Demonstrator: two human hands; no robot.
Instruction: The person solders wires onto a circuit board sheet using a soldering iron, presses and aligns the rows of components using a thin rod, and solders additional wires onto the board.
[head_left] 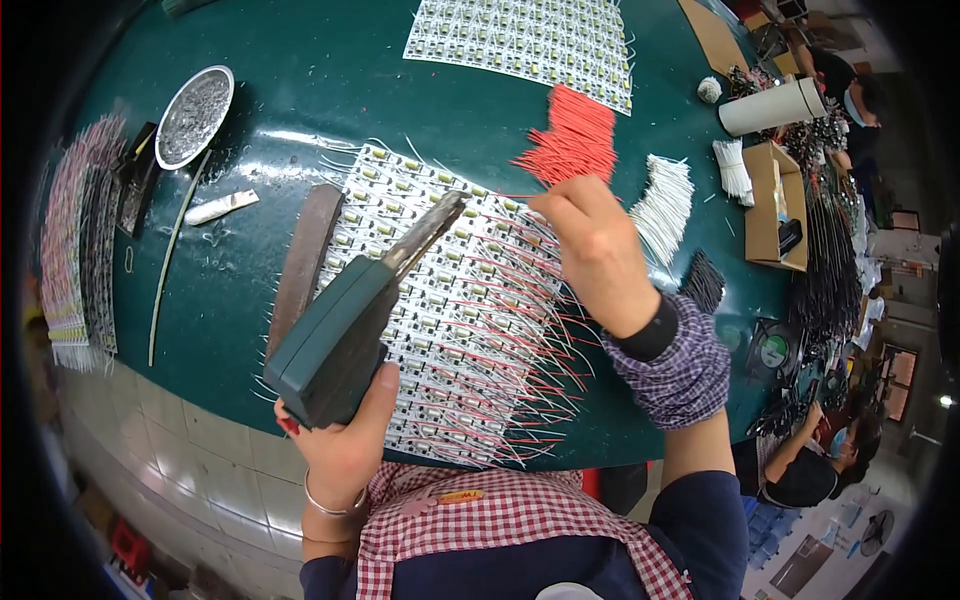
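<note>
My left hand [345, 448] grips a dark green soldering gun [330, 325], its metal tip pointing up and to the right. Beneath the tip lies a white panel of small circuit boards [400, 205] with yellowish parts. Many thin red and white wires stick out along the panel's right side. My right hand [600, 255] is closed in a pinch on a thin red wire [515, 196], which runs leftward over the panel's upper edge near the iron's tip. Just beyond that hand sits a pile of cut red wires [572, 130]. A brown bar [300, 265] lies along the panel's left edge.
White wires [662, 210] and black wires [704, 282] lie right of my hand. Farther left are a metal bowl [168, 150] of scraps and wired strips [75, 250]. Another board panel [520, 45] is at the back. A cardboard box [765, 215] and co-workers are at right.
</note>
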